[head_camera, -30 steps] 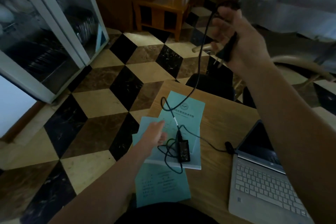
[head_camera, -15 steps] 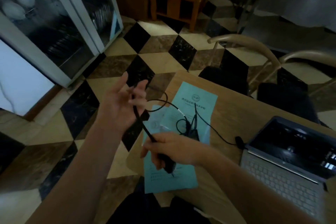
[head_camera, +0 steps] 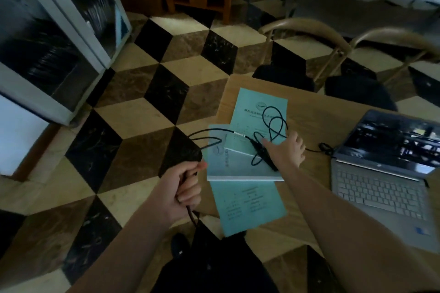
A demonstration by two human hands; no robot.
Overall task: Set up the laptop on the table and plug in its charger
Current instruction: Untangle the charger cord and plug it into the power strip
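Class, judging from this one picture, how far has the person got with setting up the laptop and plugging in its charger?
Done: the laptop stands open on the table, and the thin lead appears to reach its left edge. In hand: the left hand grips the charger cable off the table's edge, while the right hand reaches onto the power brick on the teal booklets. Left: the mains plug; no socket shows.

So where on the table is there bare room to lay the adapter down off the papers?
Bare wood shows on the table between the teal booklets and the open laptop, beyond the right hand, crossed only by the thin charger cable. The table's left end is crowded: overlapping booklets, coiled cable, and the adapter brick.
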